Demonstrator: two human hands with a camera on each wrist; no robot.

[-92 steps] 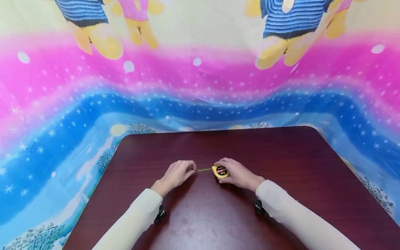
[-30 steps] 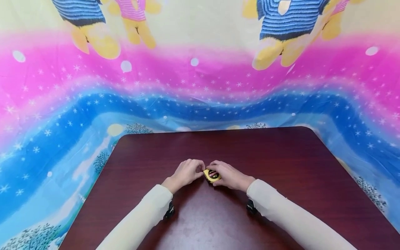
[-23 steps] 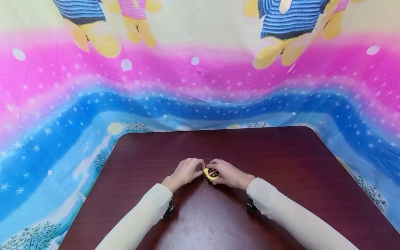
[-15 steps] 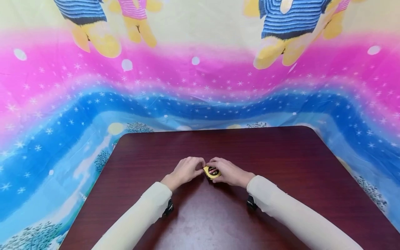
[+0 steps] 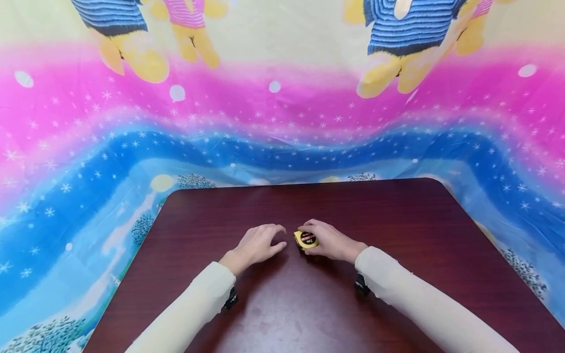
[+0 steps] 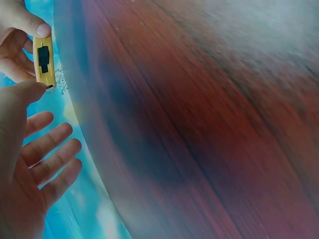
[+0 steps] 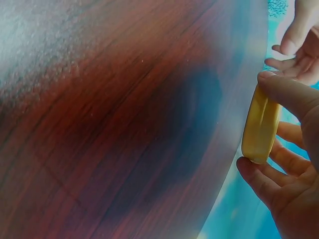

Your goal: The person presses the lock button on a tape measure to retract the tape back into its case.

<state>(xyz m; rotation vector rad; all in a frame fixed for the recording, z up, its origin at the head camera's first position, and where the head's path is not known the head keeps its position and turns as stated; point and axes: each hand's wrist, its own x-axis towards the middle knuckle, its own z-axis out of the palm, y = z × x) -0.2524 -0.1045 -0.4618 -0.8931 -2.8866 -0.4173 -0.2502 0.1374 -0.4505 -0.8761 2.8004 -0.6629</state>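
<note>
A yellow tape measure [image 5: 306,239] with a round black label marked 2m is held in my right hand [image 5: 331,240], thumb on its near side and fingers on its far side. Its blade is drawn into the case; only a small dark tip shows at the corner in the left wrist view. My left hand [image 5: 258,245] is just left of the case, thumb and fingers parted, holding nothing. In the left wrist view the left fingers [image 6: 52,149] are spread apart. The right wrist view shows the case's plain yellow edge [image 7: 261,124] between thumb and fingertips.
Both hands are over a dark red-brown wooden table [image 5: 282,304] with rounded far corners. Behind it hangs a colourful cloth backdrop [image 5: 282,117] in pink and blue with printed bears. Black wrist cameras [image 5: 362,284] sit under both cream sleeves.
The blade stretched between the hands went back into the case as they came together. Since then my left hand has let go and moved left; my right hand has shifted slightly right with the tape measure.
</note>
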